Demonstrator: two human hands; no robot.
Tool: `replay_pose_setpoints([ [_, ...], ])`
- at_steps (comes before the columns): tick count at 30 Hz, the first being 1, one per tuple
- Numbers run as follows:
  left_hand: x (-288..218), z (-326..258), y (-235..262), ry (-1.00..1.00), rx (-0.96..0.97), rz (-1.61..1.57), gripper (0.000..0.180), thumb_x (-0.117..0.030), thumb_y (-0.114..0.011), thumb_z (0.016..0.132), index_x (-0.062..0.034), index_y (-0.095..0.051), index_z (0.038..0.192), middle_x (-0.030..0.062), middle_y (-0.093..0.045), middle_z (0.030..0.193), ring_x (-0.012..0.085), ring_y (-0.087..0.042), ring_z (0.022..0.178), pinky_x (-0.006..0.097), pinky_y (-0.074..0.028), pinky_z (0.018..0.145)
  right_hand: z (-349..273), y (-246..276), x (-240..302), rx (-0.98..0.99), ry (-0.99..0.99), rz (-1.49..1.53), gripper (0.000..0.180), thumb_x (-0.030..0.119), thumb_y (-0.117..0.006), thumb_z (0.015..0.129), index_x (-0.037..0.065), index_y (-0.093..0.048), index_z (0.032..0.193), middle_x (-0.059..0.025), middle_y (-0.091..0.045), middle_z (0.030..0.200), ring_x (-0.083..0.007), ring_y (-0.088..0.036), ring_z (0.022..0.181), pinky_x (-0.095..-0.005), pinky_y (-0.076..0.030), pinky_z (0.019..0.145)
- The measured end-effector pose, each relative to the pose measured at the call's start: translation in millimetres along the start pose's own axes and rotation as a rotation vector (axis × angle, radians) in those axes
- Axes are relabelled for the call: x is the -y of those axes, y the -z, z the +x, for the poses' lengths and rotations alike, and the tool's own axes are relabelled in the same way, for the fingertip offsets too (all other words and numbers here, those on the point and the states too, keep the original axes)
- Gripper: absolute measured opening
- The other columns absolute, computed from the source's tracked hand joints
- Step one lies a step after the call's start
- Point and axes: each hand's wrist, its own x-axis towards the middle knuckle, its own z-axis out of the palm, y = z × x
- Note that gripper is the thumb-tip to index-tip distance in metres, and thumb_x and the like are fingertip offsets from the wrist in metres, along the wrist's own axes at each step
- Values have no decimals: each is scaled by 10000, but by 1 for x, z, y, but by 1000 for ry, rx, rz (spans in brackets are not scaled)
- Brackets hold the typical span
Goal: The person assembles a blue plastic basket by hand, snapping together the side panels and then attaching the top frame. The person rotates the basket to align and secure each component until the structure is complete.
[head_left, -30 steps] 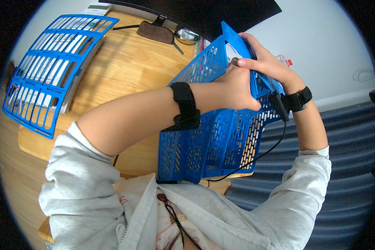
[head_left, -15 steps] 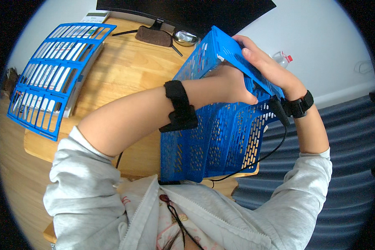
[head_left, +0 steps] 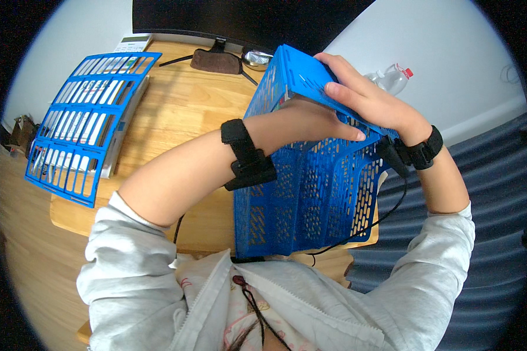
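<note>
Showing a blue crate (head_left: 310,193) partly assembled: the left hand (head_left: 310,120) grips inside its top, the right hand (head_left: 369,102) clamps an upper panel (head_left: 301,73) onto it. One loose panel (head_left: 91,123) remains on the bench (head_left: 181,111), well left of both hands.

A light wooden desk (head_left: 181,111) carries a monitor stand (head_left: 216,44) at its far edge. Left of the stand, a flat blue lattice panel (head_left: 88,123) lies over papers; just beside the stand lie a brown cloth (head_left: 216,60) and a shiny metal object (head_left: 257,57).
</note>
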Motion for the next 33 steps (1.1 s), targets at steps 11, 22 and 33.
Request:
replay_pose_setpoints([
  [11, 1, -3, -8, 51, -46, -302, 682, -351, -750, 669, -40, -467, 1206, 184, -530, 1150, 282, -489, 1096, 372, -398, 930, -4, 5, -1, 47, -43, 149, 811, 639, -415, 807, 101, -214, 1379, -214, -280, 1367, -363, -343, 1234, -404, -341, 988],
  [22, -25, -85, 33, 61, -2, -32, 634, -182, -730, 668, 27, -443, 1193, 189, -532, 1146, 306, -499, 1084, 362, -395, 931, 2, 10, 12, 84, -71, 40, 927, 513, -622, 714, 109, -149, 1401, -229, -249, 1385, -405, -326, 1233, -441, -352, 978],
  [33, -38, -108, 106, -20, -284, 175, 661, -114, -775, 629, -58, -464, 1210, 107, -538, 1094, 224, -519, 1040, 309, -425, 887, 17, 20, 38, 139, -56, -66, 1023, 409, -731, 646, 33, -140, 1392, -256, -257, 1374, -400, -339, 1229, -418, -374, 969],
])
